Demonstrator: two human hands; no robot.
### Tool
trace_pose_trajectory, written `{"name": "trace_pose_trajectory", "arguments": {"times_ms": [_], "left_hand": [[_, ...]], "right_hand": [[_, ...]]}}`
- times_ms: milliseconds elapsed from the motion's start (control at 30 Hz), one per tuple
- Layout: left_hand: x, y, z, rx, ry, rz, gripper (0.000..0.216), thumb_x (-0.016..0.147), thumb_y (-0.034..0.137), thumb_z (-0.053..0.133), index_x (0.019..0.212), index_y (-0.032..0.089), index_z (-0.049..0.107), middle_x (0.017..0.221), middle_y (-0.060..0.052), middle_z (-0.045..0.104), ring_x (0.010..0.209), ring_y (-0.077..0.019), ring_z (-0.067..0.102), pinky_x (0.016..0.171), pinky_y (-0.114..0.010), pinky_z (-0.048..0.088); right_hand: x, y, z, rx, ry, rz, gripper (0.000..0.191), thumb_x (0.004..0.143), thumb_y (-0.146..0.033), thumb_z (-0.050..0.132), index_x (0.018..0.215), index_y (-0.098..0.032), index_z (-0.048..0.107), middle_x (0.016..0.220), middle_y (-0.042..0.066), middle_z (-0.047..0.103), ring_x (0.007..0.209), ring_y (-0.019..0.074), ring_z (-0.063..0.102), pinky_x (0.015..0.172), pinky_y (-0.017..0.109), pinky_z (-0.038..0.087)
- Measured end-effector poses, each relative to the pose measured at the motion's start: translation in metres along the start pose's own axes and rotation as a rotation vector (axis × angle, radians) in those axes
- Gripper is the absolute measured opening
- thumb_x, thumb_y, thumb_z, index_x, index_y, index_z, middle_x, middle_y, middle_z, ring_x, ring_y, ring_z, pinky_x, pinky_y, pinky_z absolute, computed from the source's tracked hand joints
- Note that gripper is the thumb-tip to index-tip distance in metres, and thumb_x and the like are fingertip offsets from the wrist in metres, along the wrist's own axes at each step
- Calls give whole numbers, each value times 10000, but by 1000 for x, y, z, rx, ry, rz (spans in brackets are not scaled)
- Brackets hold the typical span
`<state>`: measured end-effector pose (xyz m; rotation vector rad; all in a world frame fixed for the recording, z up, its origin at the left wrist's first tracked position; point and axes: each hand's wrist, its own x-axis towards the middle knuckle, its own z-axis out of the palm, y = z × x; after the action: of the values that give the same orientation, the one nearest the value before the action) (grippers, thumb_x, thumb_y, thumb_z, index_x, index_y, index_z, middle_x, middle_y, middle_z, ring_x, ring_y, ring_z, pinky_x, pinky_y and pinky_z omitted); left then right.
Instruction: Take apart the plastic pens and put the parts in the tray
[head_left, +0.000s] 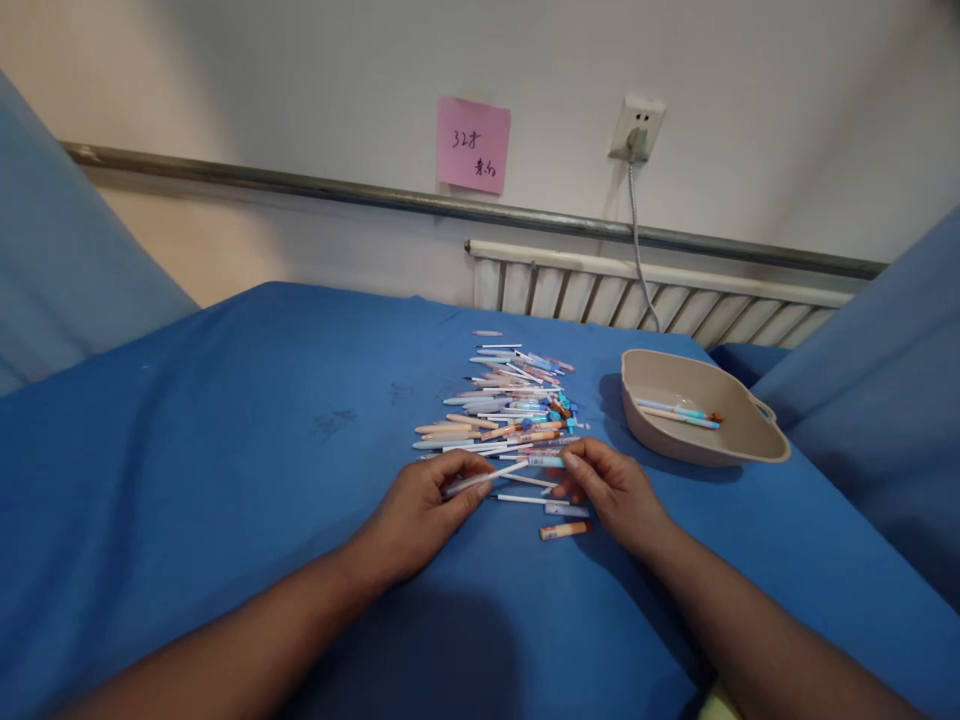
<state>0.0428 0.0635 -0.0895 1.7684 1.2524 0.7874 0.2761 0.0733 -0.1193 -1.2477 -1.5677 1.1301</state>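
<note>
A heap of pens, pen barrels and caps (510, 405) lies spread on a blue cloth-covered table (247, 420). My left hand (427, 510) rests at the near edge of the heap, fingers pinched round a pale pen barrel (480, 480) that points right. My right hand (607, 485) is closed on the end of another pen part (544, 461) beside it. An orange cap (565, 530) and a pale cap (566, 510) lie loose between my hands. A thin white refill (517, 498) lies under them.
A beige oval tray (742, 440) stands to the right, with two assembled pens (679, 412) in it. Behind the table are a white radiator (645, 290), a wall socket (636, 128) with a cord, and a pink note (473, 145). Blue fabric rises at both sides.
</note>
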Motion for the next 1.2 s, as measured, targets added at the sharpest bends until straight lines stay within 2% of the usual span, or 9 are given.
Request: {"name": "trace_pose_trajectory", "arguments": {"times_ms": [167,367,600,767,1000,1200], "left_hand": [[-1,-3,2,46,-40,42,163,839,264,553,908,186,679,866,-15,699,819,-183,623,747,-266,470],[-2,-4,2,148,-31,58,151,817,237,573,938,189,652,879,-16,684,826,-189,616,737,-265,457],[-5,-2,4,214,-148,109,152,826,209,559,942,199,656,842,-1,674,776,-168,605,698,-247,427],[-7,3,6,163,-132,93,155,817,208,557,938,189,653,815,0,670,751,-166,596,675,-244,426],[-9,8,7,127,-143,72,137,810,231,569,904,197,662,776,10,669,718,-156,589,647,-227,423],[-11,7,8,145,-131,108,158,816,184,551,930,203,659,860,-4,689,776,-164,612,710,-247,437]], "right_hand": [[-5,0,2,-16,-90,-46,153,877,-345,534,852,-220,620,729,-9,653,616,135,610,597,247,475],[-10,-5,2,-97,-63,-79,114,852,-281,571,904,-221,653,677,-18,631,595,139,614,530,229,460],[-12,-8,2,-203,-142,-259,121,847,-240,589,894,-228,701,678,-7,656,618,150,612,590,254,464],[-15,-6,5,-158,-108,-223,136,862,-259,579,940,-239,689,692,-4,629,629,156,607,600,275,498],[-19,-12,6,-217,-136,-279,133,866,-275,573,904,-225,690,732,13,667,648,167,634,577,272,507],[-20,-14,7,-219,-145,-256,144,877,-291,569,915,-217,688,722,13,679,624,170,655,585,285,522]]}}
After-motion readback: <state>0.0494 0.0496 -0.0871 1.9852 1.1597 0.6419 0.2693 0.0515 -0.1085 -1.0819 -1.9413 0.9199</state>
